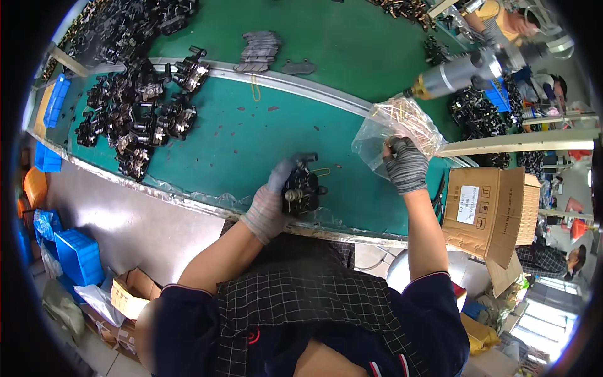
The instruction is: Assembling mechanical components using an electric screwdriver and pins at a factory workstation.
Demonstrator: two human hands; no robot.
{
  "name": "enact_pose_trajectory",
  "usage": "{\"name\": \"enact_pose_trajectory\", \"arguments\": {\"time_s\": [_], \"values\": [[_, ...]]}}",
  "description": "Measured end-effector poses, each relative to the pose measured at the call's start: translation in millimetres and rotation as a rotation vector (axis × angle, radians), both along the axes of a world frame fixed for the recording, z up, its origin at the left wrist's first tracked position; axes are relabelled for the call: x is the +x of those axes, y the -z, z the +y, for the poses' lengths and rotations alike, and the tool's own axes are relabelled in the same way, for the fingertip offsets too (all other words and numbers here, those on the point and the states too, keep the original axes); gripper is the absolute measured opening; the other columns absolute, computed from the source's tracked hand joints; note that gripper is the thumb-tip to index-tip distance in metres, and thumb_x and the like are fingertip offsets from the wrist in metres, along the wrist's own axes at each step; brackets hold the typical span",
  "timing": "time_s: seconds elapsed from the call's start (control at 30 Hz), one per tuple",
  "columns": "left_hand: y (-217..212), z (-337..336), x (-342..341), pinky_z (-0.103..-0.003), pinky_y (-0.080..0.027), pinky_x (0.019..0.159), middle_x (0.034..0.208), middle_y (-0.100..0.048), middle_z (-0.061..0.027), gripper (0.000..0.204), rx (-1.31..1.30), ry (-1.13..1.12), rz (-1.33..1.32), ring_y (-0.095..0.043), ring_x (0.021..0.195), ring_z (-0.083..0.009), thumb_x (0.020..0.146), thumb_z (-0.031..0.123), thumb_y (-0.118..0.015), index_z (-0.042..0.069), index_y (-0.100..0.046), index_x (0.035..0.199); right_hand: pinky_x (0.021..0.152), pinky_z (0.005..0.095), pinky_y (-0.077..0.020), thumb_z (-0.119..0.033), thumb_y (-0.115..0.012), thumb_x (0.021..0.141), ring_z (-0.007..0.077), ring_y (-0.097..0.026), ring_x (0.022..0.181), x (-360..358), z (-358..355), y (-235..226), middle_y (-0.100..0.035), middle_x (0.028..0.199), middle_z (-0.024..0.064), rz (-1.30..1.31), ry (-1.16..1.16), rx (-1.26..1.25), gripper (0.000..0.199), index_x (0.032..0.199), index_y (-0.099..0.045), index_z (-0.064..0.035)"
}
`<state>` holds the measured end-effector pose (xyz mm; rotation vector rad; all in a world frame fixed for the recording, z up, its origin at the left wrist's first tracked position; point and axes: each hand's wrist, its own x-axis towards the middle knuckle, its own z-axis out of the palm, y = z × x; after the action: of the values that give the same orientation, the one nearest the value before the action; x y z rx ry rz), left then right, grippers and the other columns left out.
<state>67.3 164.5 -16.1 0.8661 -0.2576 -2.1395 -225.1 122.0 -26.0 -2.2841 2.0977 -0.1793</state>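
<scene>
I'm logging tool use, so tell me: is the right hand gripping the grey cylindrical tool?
No, the right hand is at the clear bag of thin brass-coloured pieces, apart from the grey cylindrical tool.

Knobbly black metal assembly (304, 188), crumpled clear plastic bag (369, 143) lying to its right, slim brass-coloured pins (411, 122) heaped inside

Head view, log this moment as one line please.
left hand: holding black part | right hand: at clear bag of brass-coloured pins | farther left: cluster of black parts
</scene>
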Motion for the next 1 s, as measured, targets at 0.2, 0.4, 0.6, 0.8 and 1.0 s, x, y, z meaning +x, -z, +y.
{"name": "enact_pose_trajectory", "arguments": {"time_s": [0.2, 0.4, 0.6, 0.8, 1.0], "values": [[14.4, -10.7, -0.2, -0.035, -0.054, 0.066, 0.097, -0.063, -0.0071, 0.078, 0.104, -0.008, 0.061, -0.065, 0.084, -0.0221, 0.068, 0.070, -0.068, 0.015, -0.053, 0.121, 0.069, 0.0329, -0.0502, -0.021, -0.068, 0.083, 0.0217, -0.061, 0.078, 25.8, -2.4, 8.4, -0.063, 0.088, 0.0068, -0.721, -0.018, -0.412, 0.020, 0.094, -0.062, -0.0053], [22.4, -16.5, 3.1, -0.035, -0.053, 0.067, 0.097, -0.063, -0.0070, 0.077, 0.254, -0.014, 0.123, -0.065, 0.084, -0.0214, 0.068, 0.070, -0.068, 0.013, -0.054, 0.119, 0.078, 0.0322, -0.0481, -0.014, -0.067, 0.085, 0.0155, -0.058, 0.084, 87.0, 36.0, -8.8, -0.059, 0.091, 0.0038, -1.054, 0.079, -0.179, 0.014, 0.094, -0.062, -0.0041], [10.9, -12.5, 14.0, -0.037, -0.051, 0.067, 0.097, -0.063, -0.0045, 0.062, 0.137, 0.004, 0.128, -0.061, 0.086, -0.0198, 0.078, 0.064, -0.062, 0.016, -0.055, 0.118, 0.087, 0.0331, -0.0446, -0.005, -0.064, 0.083, 0.0171, -0.057, 0.088, 143.7, 43.9, -17.2, -0.058, 0.091, 0.0030, -1.657, 0.045, -0.013, 0.013, 0.096, -0.063, -0.0024], [16.8, -4.3, 19.2, -0.031, -0.051, 0.067, 0.099, -0.062, -0.0047, 0.061, -0.031, -0.100, 0.010, -0.061, 0.087, -0.0159, 0.080, 0.062, -0.061, 0.013, -0.056, 0.117, 0.080, 0.0285, -0.0441, -0.007, -0.068, 0.082, 0.0158, -0.056, 0.083, 160.0, 45.9, -24.2, -0.060, 0.088, 0.0045, -1.417, 0.006, -0.063, 0.012, 0.092, -0.065, -0.0017], [21.1, 0.3, 18.3, -0.029, -0.052, 0.067, 0.099, -0.062, -0.0050, 0.061, -0.067, -0.167, -0.082, -0.061, 0.085, -0.0151, 0.082, 0.060, -0.060, 0.012, -0.056, 0.119, 0.079, 0.0268, -0.0409, -0.008, -0.068, 0.082, 0.0113, -0.052, 0.083, 165.0, 53.5, -40.6, -0.058, 0.089, 0.0015, -1.268, 0.065, -0.019, 0.014, 0.094, -0.065, -0.0013]]}}
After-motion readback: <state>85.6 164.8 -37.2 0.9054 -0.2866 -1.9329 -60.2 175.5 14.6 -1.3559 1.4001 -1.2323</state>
